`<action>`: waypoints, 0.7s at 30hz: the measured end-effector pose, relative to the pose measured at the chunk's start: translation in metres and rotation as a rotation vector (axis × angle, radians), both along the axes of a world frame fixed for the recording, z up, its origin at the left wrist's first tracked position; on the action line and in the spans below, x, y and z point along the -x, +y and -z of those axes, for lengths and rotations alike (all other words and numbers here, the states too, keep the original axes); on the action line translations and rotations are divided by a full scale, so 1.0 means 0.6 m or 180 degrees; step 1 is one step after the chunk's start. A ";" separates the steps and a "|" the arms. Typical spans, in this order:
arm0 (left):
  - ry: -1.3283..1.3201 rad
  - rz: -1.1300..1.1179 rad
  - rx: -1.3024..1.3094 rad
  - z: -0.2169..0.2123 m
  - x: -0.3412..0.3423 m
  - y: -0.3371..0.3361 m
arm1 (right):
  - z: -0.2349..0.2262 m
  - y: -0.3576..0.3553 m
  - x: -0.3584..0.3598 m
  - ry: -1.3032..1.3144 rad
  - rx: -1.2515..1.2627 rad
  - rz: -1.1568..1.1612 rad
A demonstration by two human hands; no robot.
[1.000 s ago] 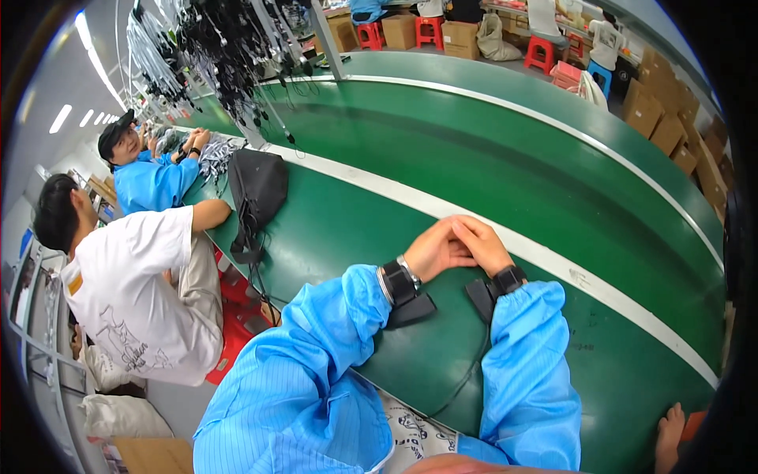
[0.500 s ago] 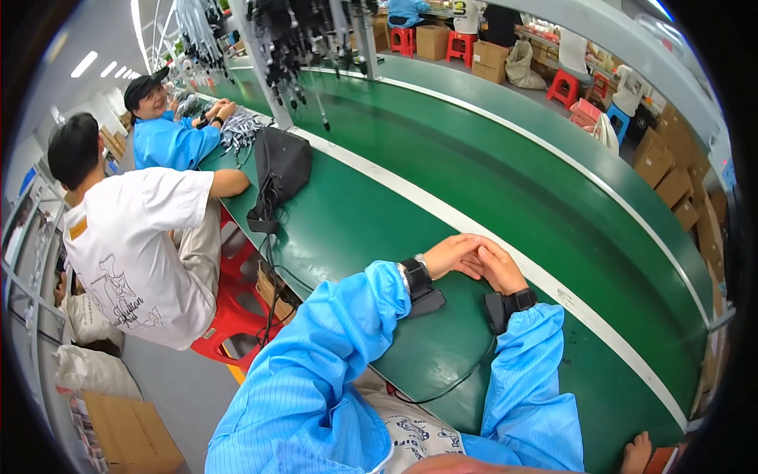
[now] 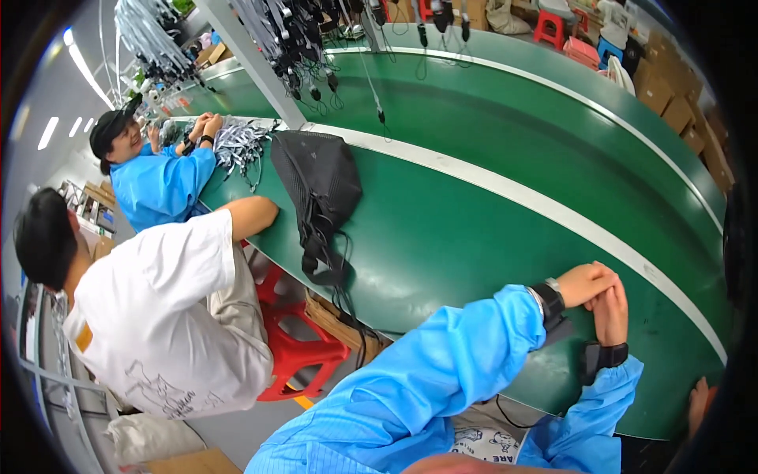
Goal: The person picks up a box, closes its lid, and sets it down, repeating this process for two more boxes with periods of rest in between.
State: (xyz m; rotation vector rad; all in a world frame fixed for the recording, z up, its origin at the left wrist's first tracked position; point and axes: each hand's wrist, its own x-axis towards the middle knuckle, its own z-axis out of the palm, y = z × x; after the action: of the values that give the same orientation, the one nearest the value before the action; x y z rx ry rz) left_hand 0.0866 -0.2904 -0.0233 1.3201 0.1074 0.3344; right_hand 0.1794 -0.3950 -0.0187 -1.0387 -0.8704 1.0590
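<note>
Above the green tabletop at the right, my two hands meet at the fingers. My left hand (image 3: 584,284) comes in from the left, its fingers stretched over the fingertips of my right hand (image 3: 611,316). The right hand points upward with its fingers straight. No object shows in either one, though the space between the palms is hidden. Black straps with small boxes sit on both wrists, below blue sleeves. The nearest thing lying on the table (image 3: 442,229) is a black mesh bag (image 3: 320,178) with straps and cords, well to the left.
A person in a white shirt (image 3: 166,316) sits at my left on a red stool (image 3: 304,347). Beyond, a person in blue (image 3: 162,186) has hands by a pile of grey lanyards (image 3: 241,146). More lanyards (image 3: 288,47) hang overhead by a metal post (image 3: 253,63). Another person's hand (image 3: 699,403) shows at far right.
The view has swung left, so the bag and co-workers appear larger and my hands farther right. My hands stay together, the right one now more upright under the left fingers.
</note>
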 end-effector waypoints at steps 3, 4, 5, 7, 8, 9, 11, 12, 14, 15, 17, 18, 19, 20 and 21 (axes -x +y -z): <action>0.0065 -0.0316 0.0067 -0.010 0.009 -0.005 | 0.006 0.011 -0.013 0.0030 0.0048 -0.0071; 0.0086 -0.0496 0.0088 -0.015 0.008 -0.001 | 0.005 0.018 -0.016 0.0033 0.0059 -0.0129; 0.0102 -0.0508 0.0106 -0.019 0.012 -0.001 | 0.004 0.018 -0.011 0.0048 0.0078 -0.0141; 0.0166 -0.0543 -0.0129 -0.028 0.017 0.000 | -0.001 0.017 -0.004 -0.0046 0.0091 -0.0013; 0.0198 -0.0567 -0.0249 -0.029 0.018 0.001 | -0.002 0.018 -0.004 -0.0094 0.0093 0.0044; 0.0212 -0.0597 -0.0239 -0.029 0.019 0.003 | -0.001 0.022 -0.004 -0.0083 0.0103 0.0013; 0.0191 -0.0526 -0.0197 -0.030 0.008 0.001 | -0.004 0.018 -0.012 -0.0108 0.0020 -0.0034; 0.0199 -0.0539 -0.0201 -0.029 0.005 0.002 | -0.005 0.022 -0.016 -0.0102 -0.0046 -0.0105; 0.0140 -0.0861 -0.0353 -0.018 -0.006 -0.001 | -0.008 0.034 -0.027 -0.0133 0.0021 -0.0225; 0.0114 -0.1223 -0.0512 -0.006 -0.003 0.000 | -0.007 0.050 -0.027 -0.0136 0.0084 -0.0386; 0.0132 -0.1727 -0.0501 0.031 -0.009 0.019 | -0.003 0.099 -0.030 -0.0224 -0.0092 -0.0787; -0.0083 -0.1810 -0.0100 0.045 -0.011 0.027 | -0.006 0.119 -0.029 -0.0330 -0.0092 -0.0893; -0.0303 -0.1854 0.0311 0.043 -0.009 0.037 | -0.006 0.139 -0.034 -0.0443 -0.0082 -0.0971; -0.0310 -0.1855 0.0674 0.027 -0.001 0.044 | -0.003 0.161 -0.039 -0.0538 0.0078 -0.1101; -0.0318 -0.1862 0.1039 0.012 0.003 0.052 | 0.002 0.177 -0.046 -0.0633 0.0241 -0.1243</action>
State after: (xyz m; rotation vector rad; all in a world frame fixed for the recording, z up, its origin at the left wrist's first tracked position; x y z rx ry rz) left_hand 0.0846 -0.2591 -0.0304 0.9251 0.4493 0.8411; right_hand 0.2067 -0.2885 -0.0196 -1.0747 -1.2370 1.3371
